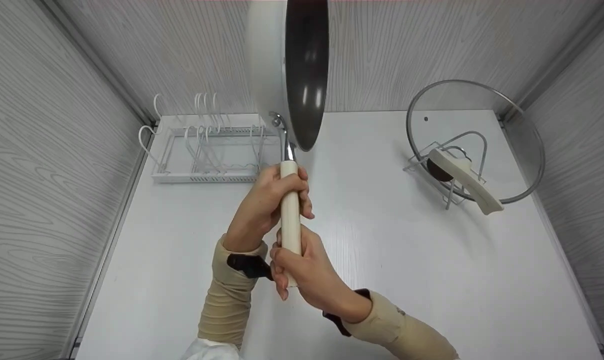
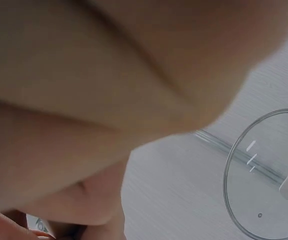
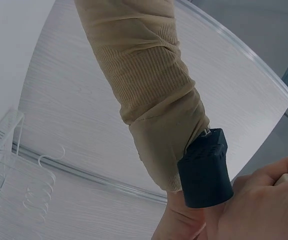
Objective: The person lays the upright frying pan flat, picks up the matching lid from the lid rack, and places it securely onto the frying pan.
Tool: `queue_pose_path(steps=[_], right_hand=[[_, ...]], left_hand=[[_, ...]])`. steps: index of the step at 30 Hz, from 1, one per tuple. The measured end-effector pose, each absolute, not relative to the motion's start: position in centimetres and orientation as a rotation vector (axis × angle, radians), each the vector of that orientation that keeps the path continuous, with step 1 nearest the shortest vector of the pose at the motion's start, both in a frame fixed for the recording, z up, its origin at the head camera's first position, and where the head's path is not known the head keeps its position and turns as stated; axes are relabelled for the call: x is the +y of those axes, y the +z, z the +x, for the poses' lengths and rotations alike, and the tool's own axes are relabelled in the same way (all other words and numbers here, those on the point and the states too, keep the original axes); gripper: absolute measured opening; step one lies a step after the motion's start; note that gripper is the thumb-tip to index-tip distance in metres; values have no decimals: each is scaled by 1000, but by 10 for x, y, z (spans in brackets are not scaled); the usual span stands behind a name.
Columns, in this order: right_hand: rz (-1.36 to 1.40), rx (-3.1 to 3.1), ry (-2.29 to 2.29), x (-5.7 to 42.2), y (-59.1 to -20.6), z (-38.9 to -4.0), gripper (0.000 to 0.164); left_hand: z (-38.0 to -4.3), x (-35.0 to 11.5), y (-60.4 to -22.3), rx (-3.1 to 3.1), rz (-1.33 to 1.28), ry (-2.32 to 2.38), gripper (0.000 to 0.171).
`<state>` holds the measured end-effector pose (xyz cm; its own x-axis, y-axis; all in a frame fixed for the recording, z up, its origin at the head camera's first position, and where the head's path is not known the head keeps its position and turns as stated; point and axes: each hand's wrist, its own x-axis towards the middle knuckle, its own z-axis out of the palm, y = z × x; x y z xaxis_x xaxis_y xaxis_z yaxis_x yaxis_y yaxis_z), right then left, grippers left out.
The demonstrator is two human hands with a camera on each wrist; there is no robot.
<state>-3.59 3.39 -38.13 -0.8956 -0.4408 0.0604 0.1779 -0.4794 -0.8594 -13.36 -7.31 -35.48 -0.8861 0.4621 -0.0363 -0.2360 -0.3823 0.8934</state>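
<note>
A frying pan (image 1: 307,70), white outside and dark inside, is held on its edge above the table with its opening turned to the right. My left hand (image 1: 277,195) grips the cream handle (image 1: 290,215) near the metal neck. Lower down, my right hand (image 1: 307,267) wraps round the handle's end, just below the left. In the left wrist view a blurred hand (image 2: 94,110) fills much of the picture. The right wrist view has the right hand (image 3: 269,205) at the lower right, beside a sleeved forearm (image 3: 149,95) with a black wrist device.
At the back left stands a white wire dish rack (image 1: 207,177), partly behind the pan and left hand. On the right a glass lid (image 1: 512,120) with a cream handle (image 1: 464,180) leans on a wire stand (image 1: 477,134). Grey wood-grain panels (image 1: 47,175) enclose the white table (image 1: 382,280).
</note>
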Motion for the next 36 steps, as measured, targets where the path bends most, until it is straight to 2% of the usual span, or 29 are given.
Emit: queue_pose_path(steps=[8, 21, 36], right_hand=[[-376, 1401, -2404, 38, -390, -38, 9], [-337, 1431, -2373, 44, -400, -43, 14], [-164, 1427, -2367, 44, -407, -47, 20]], left_hand=[[-140, -64, -361, 1300, 218, 2319, 2], [-144, -46, -381, 1178, 146, 2429, 22], [-152, -37, -404, 1107, 58, 2359, 26]])
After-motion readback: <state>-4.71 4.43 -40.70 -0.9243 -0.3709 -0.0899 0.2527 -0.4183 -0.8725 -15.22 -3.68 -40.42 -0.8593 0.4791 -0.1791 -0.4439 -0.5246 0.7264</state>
